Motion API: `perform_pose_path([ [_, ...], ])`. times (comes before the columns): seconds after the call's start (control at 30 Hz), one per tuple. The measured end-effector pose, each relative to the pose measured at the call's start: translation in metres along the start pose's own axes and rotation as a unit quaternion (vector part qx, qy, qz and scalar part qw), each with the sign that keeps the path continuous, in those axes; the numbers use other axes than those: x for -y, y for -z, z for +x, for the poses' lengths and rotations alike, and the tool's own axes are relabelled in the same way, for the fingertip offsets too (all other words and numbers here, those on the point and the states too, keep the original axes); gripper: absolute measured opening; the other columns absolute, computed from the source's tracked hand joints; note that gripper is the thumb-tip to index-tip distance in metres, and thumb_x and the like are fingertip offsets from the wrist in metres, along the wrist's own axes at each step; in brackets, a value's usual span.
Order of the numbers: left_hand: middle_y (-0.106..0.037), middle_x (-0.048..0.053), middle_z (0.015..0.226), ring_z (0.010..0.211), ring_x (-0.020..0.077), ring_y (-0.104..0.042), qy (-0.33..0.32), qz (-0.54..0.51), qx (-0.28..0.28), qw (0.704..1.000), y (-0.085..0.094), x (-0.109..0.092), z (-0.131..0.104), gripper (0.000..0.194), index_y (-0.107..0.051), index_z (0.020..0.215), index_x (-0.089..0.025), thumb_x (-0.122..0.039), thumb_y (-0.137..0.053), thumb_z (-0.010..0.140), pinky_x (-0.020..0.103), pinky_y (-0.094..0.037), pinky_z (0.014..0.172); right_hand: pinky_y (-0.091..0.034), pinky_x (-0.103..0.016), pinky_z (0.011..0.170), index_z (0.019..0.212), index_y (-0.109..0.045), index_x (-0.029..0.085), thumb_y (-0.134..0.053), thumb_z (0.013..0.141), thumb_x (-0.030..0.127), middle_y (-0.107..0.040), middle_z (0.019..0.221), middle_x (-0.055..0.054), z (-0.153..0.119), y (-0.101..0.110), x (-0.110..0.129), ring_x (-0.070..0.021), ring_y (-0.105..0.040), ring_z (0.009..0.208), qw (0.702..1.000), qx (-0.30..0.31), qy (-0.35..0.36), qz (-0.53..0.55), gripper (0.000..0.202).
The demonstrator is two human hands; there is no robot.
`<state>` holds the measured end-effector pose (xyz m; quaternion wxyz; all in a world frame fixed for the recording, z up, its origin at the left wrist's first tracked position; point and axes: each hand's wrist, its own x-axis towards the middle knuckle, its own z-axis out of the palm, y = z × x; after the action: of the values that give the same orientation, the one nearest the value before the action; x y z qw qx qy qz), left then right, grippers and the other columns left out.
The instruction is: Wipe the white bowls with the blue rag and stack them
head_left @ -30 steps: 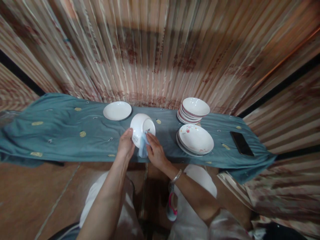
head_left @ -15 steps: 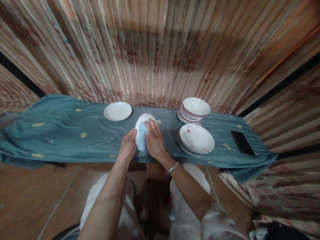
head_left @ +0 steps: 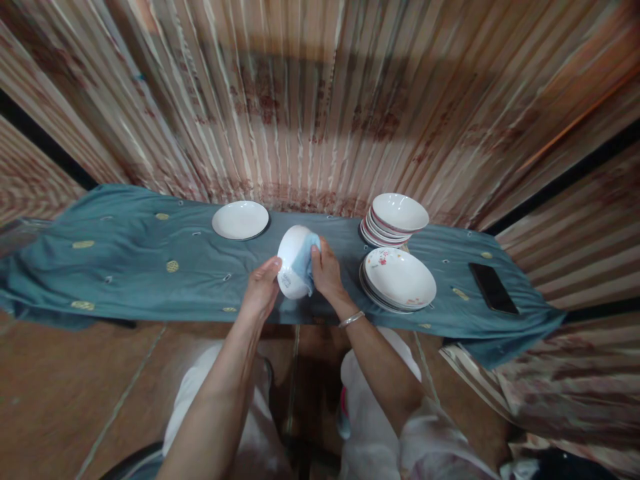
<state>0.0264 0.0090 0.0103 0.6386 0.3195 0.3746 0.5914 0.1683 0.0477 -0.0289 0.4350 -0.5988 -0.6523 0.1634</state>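
A white bowl (head_left: 291, 259) is tilted above the front part of the cloth-covered table, its outer side and a small printed mark showing. My left hand (head_left: 261, 289) grips its left edge, thumb on the outside. A light blue cloth (head_left: 305, 261) lies over the bowl's right side. My right hand (head_left: 327, 270) pinches this cloth against the bowl's right rim, thumb on top; its other fingers are partly hidden behind.
A white plate (head_left: 241, 220) lies at the back left of the teal tablecloth (head_left: 135, 267). On the right stand stacked bowls (head_left: 400, 212), stacked floral dishes (head_left: 401, 279) and a black phone (head_left: 493, 288). A pleated curtain (head_left: 300, 120) hangs behind.
The bowl has turned so that its outside faces me. My right hand has moved from flat on the cloth to the bowl's right rim, and the cloth has shifted right with it.
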Motion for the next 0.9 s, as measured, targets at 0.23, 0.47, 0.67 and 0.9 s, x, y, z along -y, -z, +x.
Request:
perform_pose_path([
  [0.23, -0.070, 0.004, 0.065, 0.081, 0.0231, -0.069, 0.001, -0.007, -0.013, 1.000, 0.000, 0.000, 0.000, 0.042, -0.069, 0.073, -0.014, -0.044, -0.087, 0.050, 0.031, -0.054, 0.073, -0.039, -0.038, 0.108, 0.133, -0.049, 0.014, -0.031, 0.099, 0.031, -0.060, 0.132, -0.016, -0.006, -0.003, -0.012, -0.0231, -0.056, 0.125, 0.993, 0.028, -0.112, 0.016, 0.042],
  [0.47, -0.069, 0.002, 0.062, 0.077, 0.0232, -0.070, 0.004, -0.020, -0.033, 0.999, -0.005, 0.001, 0.002, 0.046, -0.068, 0.073, -0.014, -0.045, -0.088, 0.046, 0.032, -0.054, 0.071, -0.041, -0.038, 0.104, 0.129, -0.053, 0.015, -0.033, 0.098, 0.035, -0.063, 0.128, -0.015, -0.028, -0.002, -0.017, -0.0243, -0.059, 0.120, 0.984, 0.052, -0.159, 0.056, 0.042],
  [0.67, -0.071, 0.004, 0.066, 0.078, 0.0241, -0.070, 0.000, -0.023, -0.028, 0.999, -0.009, 0.002, 0.001, 0.048, -0.068, 0.076, -0.014, -0.047, -0.087, 0.047, 0.032, -0.055, 0.070, -0.041, -0.035, 0.104, 0.129, -0.054, 0.017, -0.033, 0.098, 0.038, -0.063, 0.129, -0.012, -0.042, 0.002, -0.014, -0.0222, -0.058, 0.121, 0.983, 0.074, -0.150, 0.077, 0.043],
  [0.9, -0.070, 0.003, 0.065, 0.076, 0.0226, -0.070, -0.018, -0.024, -0.045, 0.999, -0.013, 0.006, 0.004, 0.050, -0.065, 0.074, -0.014, -0.049, -0.087, 0.046, 0.030, -0.054, 0.067, -0.034, -0.034, 0.112, 0.133, -0.049, 0.019, -0.037, 0.096, 0.033, -0.055, 0.140, -0.009, -0.058, 0.002, -0.004, -0.0195, -0.050, 0.131, 0.983, 0.084, -0.106, 0.123, 0.041],
])
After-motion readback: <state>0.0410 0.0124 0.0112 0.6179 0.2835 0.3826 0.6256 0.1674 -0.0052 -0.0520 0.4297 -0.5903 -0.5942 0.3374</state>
